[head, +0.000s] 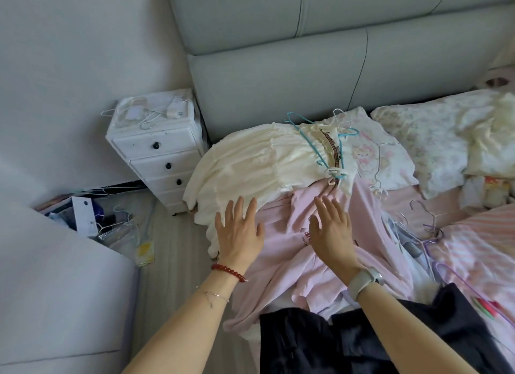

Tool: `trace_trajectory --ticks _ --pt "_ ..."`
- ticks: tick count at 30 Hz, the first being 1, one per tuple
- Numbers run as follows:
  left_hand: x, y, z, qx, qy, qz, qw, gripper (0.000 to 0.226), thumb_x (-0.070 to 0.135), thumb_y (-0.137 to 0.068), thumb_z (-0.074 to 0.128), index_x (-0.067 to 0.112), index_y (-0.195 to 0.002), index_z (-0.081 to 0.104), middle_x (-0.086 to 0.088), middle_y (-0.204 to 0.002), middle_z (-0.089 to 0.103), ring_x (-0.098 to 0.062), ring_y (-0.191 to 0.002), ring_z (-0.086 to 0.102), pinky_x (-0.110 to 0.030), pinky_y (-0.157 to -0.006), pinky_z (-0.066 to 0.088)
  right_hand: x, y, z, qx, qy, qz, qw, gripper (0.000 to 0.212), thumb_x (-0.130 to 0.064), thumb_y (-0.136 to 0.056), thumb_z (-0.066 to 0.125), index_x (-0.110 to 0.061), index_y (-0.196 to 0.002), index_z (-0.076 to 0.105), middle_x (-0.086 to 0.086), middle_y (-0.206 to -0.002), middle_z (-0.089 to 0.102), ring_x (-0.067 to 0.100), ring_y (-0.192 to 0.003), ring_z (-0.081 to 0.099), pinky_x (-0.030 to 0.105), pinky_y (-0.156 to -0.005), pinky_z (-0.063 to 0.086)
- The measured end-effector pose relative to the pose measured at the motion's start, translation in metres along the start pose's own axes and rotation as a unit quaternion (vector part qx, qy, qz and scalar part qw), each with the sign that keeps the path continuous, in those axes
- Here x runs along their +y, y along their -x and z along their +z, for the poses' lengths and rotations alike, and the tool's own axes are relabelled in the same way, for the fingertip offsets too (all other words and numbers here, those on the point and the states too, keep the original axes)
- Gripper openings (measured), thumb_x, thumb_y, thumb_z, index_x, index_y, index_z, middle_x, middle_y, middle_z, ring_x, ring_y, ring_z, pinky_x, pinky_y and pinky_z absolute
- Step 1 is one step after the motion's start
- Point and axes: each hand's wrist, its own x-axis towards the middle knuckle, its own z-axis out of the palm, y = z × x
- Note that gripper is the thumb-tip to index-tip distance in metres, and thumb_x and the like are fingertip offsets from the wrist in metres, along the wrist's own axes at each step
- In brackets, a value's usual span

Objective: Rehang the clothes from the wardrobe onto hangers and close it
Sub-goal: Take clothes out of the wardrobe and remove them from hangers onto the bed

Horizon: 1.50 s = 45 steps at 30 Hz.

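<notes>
Pink top (295,234) is spread on the bed (473,239) at centre frame, both hands flat over it with fingers straight: left hand (239,234) by the cream dress (250,161), right hand (331,234) on the pink. Teal hanger (315,147) lies on the dress, upper centre.

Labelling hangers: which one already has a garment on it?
The teal hanger, threaded into the cream dress by the headboard. The white one on the pillow and the purple ones at right lie bare.

Cream dress (250,161) on teal hanger (313,147) — pink top (281,251), white drawers (161,150).
</notes>
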Motion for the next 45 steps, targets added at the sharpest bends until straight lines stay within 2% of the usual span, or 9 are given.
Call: trace_trajectory --ticks 7,11,16,21,24,29,31,37,45 --pt "-0.003 0.153 0.006 -0.012 -0.004 0.036 0.999 0.054 0.035 -0.093 0.037 0.023 -0.144 0.023 -0.004 -0.152 0.019 -0.023 -0.140 0.018 -0.051 -0.111 0.014 -0.002 0.167 -0.018 -0.003 0.039 -0.001 0.999 0.045 -0.020 -0.095 0.041 -0.012 -0.139 0.037 0.008 -0.145 0.037 0.025 -0.139 0.024 0.047 -0.114 0.016" --pt "0.000 0.257 0.012 -0.012 0.036 0.061 0.997 0.050 0.033 -0.093 0.041 0.018 -0.140 0.034 -0.006 -0.145 0.033 -0.026 -0.133 0.031 -0.049 -0.106 0.028 0.002 0.270 -0.017 -0.029 0.008 0.014 0.999 0.043 -0.019 -0.094 0.042 -0.012 -0.137 0.041 0.006 -0.139 0.045 0.024 -0.133 0.033 0.040 -0.109 0.024" --pt "-0.022 0.401 0.031 -0.008 0.106 0.101 0.989 0.041 0.019 -0.084 0.059 0.009 -0.124 0.053 -0.012 -0.123 0.054 -0.029 -0.108 0.055 -0.041 -0.092 0.044 -0.004 0.369 -0.001 -0.125 -0.002 -0.012 0.992 0.039 -0.023 -0.096 0.039 -0.014 -0.133 0.046 0.003 -0.132 0.052 0.020 -0.128 0.038 0.037 -0.107 0.027" --pt "-0.075 0.519 0.055 -0.110 0.089 -0.006 0.990 0.044 0.033 -0.094 0.039 0.018 -0.135 0.041 -0.003 -0.136 0.045 -0.021 -0.122 0.044 -0.033 -0.101 0.034 -0.030 0.438 0.031 -0.271 0.001 -0.108 0.956 0.033 -0.021 -0.095 0.038 -0.014 -0.124 0.053 0.003 -0.126 0.054 0.023 -0.124 0.040 0.037 -0.102 0.030" --pt "-0.102 0.571 0.049 -0.117 0.065 -0.108 0.985 0.043 0.028 -0.092 0.045 0.014 -0.132 0.046 -0.004 -0.132 0.050 -0.022 -0.118 0.048 -0.035 -0.097 0.038 -0.055 0.472 0.047 -0.371 0.021 -0.191 0.909 0.033 -0.023 -0.096 0.034 -0.015 -0.123 0.051 0.005 -0.123 0.054 0.027 -0.121 0.041 0.037 -0.098 0.032" --pt "-0.138 0.634 0.013 -0.022 0.061 -0.252 0.966 0.032 0.007 -0.068 0.075 -0.003 -0.098 0.066 -0.018 -0.086 0.068 -0.035 -0.074 0.066 -0.042 -0.061 0.055 -0.107 0.517 0.064 -0.462 0.032 -0.321 0.826 0.024 -0.022 -0.094 0.033 -0.011 -0.099 0.054 0.011 -0.108 0.058 0.031 -0.107 0.050 0.036 -0.087 0.038" --pt "-0.154 0.663 -0.007 0.031 0.066 -0.315 0.946 0.029 0.004 -0.072 0.072 -0.005 -0.099 0.066 -0.022 -0.087 0.068 -0.038 -0.075 0.066 -0.045 -0.063 0.056 -0.138 0.536 0.070 -0.469 0.036 -0.385 0.794 0.023 -0.022 -0.094 0.033 -0.010 -0.092 0.053 0.014 -0.102 0.059 0.032 -0.101 0.053 0.036 -0.082 0.040" --pt "-0.202 0.776 -0.064 0.164 0.023 -0.471 0.867 0.024 0.006 -0.081 0.060 -0.001 -0.103 0.064 -0.020 -0.095 0.066 -0.037 -0.084 0.063 -0.044 -0.069 0.052 -0.250 0.617 0.082 -0.449 0.005 -0.549 0.705 0.031 -0.022 -0.096 0.034 -0.013 -0.120 0.051 0.011 -0.116 0.058 0.030 -0.110 0.050 0.036 -0.088 0.038" --pt "-0.272 0.940 -0.160 0.343 -0.072 -0.558 0.752 0.032 0.014 -0.090 0.052 0.009 -0.121 0.057 -0.010 -0.119 0.059 -0.031 -0.108 0.054 -0.042 -0.088 0.041 -0.405 0.763 0.080 -0.462 -0.098 -0.604 0.642 0.027 -0.008 -0.091 0.041 0.000 -0.109 0.060 0.019 -0.110 0.063 0.034 -0.104 0.056 0.041 -0.088 0.042"
